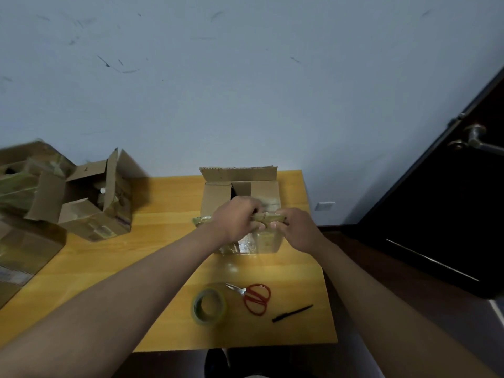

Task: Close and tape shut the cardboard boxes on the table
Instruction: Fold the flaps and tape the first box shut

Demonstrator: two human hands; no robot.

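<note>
Two bare forearms reached in from the bottom edge of the head view, across a yellow wooden desk (136, 268). Near its front edge lay a roll of clear tape (208, 304), flat on its side. Just to the right of the roll lay red-handled scissors (252, 296), their blades pointing toward it. A black pen (292, 313) lay a little farther right, apart from the scissors.

Beyond these, toward the wall, a cardboard box (241, 211) stood on the desk. Its far flap stood upright. The two side flaps were folded inward with a dark gap between them. Glossy tape covered part of its front face.

Both hands met at the near top edge of this box. The left hand (236, 218) had its fingers curled around the near flap (268, 218), which was brown and wrapped in tape. The right hand (296, 227) gripped the same flap from the other side, fingers curled under it and thumb on top. The fingertips of the two hands nearly touched.

At the left end of the desk, well apart from the hands, a second box (95, 203) sat with all its flaps open and tilted outward. Something pale showed inside it, too small to identify. More taped cardboard (19, 186) was piled at the far left edge of the view, blurred.

A pale blue wall (245, 77) with dark scuffs rose behind the desk. A dark door (450, 200) with a metal handle stood at the right.
</note>
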